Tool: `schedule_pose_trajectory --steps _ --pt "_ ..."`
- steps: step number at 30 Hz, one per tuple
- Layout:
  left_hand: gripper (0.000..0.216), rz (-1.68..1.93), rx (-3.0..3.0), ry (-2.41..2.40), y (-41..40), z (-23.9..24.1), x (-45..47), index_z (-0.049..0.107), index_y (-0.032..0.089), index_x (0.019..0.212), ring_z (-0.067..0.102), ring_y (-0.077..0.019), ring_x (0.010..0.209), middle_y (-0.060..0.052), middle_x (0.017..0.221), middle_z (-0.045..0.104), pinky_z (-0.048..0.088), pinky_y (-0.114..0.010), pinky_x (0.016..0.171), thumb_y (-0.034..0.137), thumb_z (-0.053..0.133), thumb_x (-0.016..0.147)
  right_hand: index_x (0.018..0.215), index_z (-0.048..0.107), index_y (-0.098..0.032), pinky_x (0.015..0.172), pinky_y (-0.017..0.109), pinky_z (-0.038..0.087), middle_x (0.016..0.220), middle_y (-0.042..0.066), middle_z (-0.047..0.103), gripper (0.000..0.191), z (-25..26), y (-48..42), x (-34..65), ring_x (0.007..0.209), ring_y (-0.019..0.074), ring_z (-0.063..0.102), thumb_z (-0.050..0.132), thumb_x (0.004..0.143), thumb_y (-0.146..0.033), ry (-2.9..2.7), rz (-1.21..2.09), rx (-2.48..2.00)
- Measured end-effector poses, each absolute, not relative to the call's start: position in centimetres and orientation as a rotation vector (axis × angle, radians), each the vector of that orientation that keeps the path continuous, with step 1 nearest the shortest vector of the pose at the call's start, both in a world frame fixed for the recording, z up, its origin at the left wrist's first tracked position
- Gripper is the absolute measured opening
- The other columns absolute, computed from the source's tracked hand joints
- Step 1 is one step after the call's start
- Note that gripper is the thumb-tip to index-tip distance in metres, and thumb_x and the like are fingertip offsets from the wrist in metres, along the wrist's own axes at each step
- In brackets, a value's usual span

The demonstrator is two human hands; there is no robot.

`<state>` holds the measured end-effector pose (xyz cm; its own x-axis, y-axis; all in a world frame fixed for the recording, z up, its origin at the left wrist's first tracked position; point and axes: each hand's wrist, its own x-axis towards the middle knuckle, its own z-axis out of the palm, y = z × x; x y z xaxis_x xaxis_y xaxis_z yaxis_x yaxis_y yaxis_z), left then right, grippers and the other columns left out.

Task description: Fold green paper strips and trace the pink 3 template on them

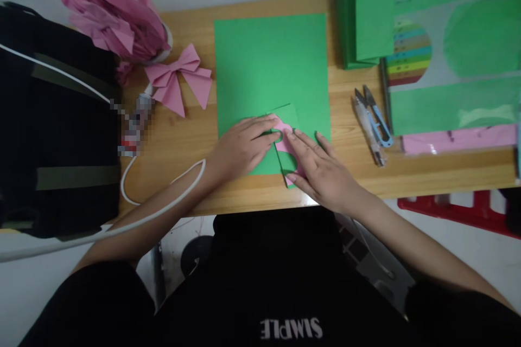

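Observation:
A pink paper cut-out (286, 143) with a curved edge lies on a narrow piece of folded green paper (288, 162). Beneath the folded piece is a large square green sheet (271, 62), and the folded piece's lower end reaches past the sheet's near edge. My left hand (244, 145) rests with fingers stretched out, its fingertips on the upper left of the pink cut-out. From the right, my right hand (321, 168) lies with fingers extended over the cut-out's right side, hiding part of it. Both hands are open, pressing on the paper.
A pink paper bow (179, 78) and a glue tube (137, 122) lie left, near a dark bag (57, 119). Blue-handled thread snips (378, 119) and a pen (368, 127) lie right, beside packs of green paper (451, 108). A white cable (163, 209) crosses my left forearm.

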<state>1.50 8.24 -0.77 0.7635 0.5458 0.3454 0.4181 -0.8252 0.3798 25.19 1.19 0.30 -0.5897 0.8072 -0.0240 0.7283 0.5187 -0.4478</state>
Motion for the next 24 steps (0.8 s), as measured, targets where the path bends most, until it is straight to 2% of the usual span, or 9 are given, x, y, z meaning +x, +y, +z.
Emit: schedule_pose_trajectory --steps 15,24 --pt "0.028 0.640 2.655 0.755 8.27 -0.68 1.63 0.064 0.009 0.120 0.057 -0.0266 0.132 -0.018 0.132 0.065 0.050 -0.044 0.106 0.011 0.047 0.098 0.157 -0.018 -0.016 0.121 0.051 0.024 0.159 0.014 0.038 0.083 -0.51 0.78 24.86 0.148 0.0267 0.036 0.037 0.103 -0.047 -2.588 0.362 -1.270" --pt "0.026 0.694 2.683 0.813 8.23 -0.88 1.47 0.065 0.012 0.115 0.057 -0.0249 0.132 -0.016 0.129 0.067 0.053 -0.043 0.105 0.009 0.048 0.095 0.158 -0.014 -0.015 0.120 0.049 0.022 0.159 0.014 0.038 0.082 -0.37 0.68 24.54 0.148 0.0261 0.037 0.038 0.102 -0.044 -2.571 0.304 -1.289"
